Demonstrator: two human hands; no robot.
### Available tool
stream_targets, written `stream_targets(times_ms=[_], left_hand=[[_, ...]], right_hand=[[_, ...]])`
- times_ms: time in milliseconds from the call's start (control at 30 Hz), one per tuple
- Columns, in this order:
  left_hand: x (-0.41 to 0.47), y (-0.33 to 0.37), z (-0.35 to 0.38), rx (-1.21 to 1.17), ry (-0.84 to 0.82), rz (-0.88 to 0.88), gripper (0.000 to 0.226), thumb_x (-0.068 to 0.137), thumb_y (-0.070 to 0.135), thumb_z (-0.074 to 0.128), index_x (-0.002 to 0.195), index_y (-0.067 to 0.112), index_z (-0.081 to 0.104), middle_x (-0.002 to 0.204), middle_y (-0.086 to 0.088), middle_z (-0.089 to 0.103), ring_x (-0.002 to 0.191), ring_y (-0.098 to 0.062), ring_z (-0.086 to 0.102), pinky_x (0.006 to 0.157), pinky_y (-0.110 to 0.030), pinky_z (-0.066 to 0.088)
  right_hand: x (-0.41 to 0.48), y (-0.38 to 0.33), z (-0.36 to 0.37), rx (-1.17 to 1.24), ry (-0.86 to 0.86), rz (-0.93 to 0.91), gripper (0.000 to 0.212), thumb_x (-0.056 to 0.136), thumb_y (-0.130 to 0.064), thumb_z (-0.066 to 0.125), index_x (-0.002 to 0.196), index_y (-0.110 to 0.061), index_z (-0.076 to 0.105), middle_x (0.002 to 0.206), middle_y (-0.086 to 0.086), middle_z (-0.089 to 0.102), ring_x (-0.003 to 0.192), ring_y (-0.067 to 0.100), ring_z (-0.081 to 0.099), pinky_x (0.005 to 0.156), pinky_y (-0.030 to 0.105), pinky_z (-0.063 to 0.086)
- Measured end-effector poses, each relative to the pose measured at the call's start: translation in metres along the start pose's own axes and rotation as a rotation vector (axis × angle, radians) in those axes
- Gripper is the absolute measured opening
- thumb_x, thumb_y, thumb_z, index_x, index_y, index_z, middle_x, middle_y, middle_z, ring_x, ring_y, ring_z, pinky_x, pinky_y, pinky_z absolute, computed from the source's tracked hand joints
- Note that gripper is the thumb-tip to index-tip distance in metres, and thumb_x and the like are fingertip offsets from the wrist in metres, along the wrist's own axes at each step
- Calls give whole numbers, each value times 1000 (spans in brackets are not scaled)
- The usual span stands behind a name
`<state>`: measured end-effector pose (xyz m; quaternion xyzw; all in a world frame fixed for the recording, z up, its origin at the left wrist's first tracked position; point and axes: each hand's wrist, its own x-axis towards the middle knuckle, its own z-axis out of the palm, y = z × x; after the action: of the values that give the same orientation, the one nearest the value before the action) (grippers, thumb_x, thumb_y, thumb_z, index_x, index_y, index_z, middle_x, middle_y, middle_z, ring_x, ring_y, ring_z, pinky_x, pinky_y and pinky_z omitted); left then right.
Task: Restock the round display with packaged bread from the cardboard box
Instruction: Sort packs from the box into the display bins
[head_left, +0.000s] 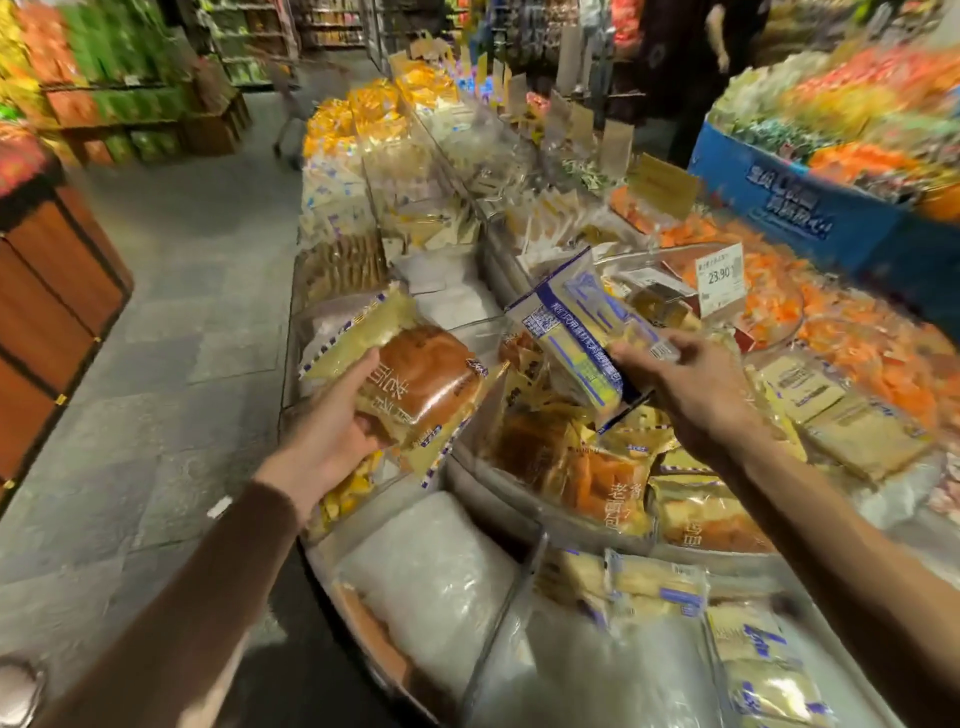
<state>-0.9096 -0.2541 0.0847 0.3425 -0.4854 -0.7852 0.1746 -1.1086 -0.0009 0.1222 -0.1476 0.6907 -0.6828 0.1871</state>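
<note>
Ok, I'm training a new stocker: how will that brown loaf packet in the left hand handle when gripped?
Probably soft and squashable: the loaf looks puffy inside its wrap. Likely light for its size, since the left hand alone holds it. Its glossy film may be slippery.

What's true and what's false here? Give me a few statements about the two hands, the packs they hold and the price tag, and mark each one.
1. The left hand holds a bread pack with a brown loaf inside. True.
2. The right hand is empty. False: its fingers grip a blue-and-white pack.
3. The price tag reads 23.90. True.
4. The price tag stands to the left of the left hand. False: it stands on the right, beyond the right hand.
</note>
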Motion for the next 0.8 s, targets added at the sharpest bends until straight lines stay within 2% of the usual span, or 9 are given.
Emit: stream_targets(times_ms=[100,167,300,400,500,533,633,700,800], left_hand=[[28,7,-2,-45,-27,-32,45,81,41,70,119,19,61,111,-8,73,115,-28,62,104,-55,43],[42,11,-2,-70,-71,-43,43,77,36,70,115,18,62,109,-10,71,111,-29,62,103,-55,43],[64,20,3,-73,-136,-48,38,72,29,70,107,18,61,100,-10,67,95,-26,62,77,-40,50],[85,31,-6,-74,-121,-20,37,80,27,71,113,14,61,97,-9,69,94,-27,62,75,-39,49],[117,40,-28,-51,-65,18,52,77,30,76,120,9,57,104,-11,69,95,-25,65,72,-39,54],[129,40,-36,-39,-25,14,64,74,33,79,126,7,52,111,-14,67,96,-25,66,70,-38,56],[157,39,-58,22,43,9,97,61,44,86,137,4,42,124,-18,63,103,-28,67,74,-39,56],[168,34,-63,74,42,-17,107,51,53,91,136,5,45,122,-16,66,104,-26,67,72,-35,54],[184,20,-55,90,64,-36,76,67,38,86,124,0,52,116,-17,68,103,-28,67,77,-38,55]], right_hand=[[6,4,18,6,79,17,50,65,-21,84,108,-4,64,128,12,64,109,25,68,102,46,51],[9,8,29,11,138,7,51,69,-18,83,114,-5,62,133,9,59,110,19,66,99,37,52],[11,8,47,44,163,-34,41,76,-9,78,111,-12,58,101,-10,63,73,-4,70,67,14,55],[16,-3,52,49,216,-40,60,70,-17,83,123,-5,58,110,-3,66,82,7,73,72,21,57],[19,-14,49,33,279,-62,95,48,-43,96,127,-4,61,127,9,65,104,17,70,89,36,57],[19,-16,47,29,298,-66,95,47,-44,96,127,-5,60,129,8,65,106,19,69,91,38,56],[19,-17,43,3,285,-73,47,64,-24,81,108,-15,67,117,5,70,94,13,73,79,28,59],[18,-18,41,-14,301,-69,37,66,-21,78,101,-19,67,113,4,71,94,15,73,83,33,59],[16,-17,39,-34,328,-52,53,64,-26,80,112,-8,67,119,9,69,103,21,71,98,49,53]])
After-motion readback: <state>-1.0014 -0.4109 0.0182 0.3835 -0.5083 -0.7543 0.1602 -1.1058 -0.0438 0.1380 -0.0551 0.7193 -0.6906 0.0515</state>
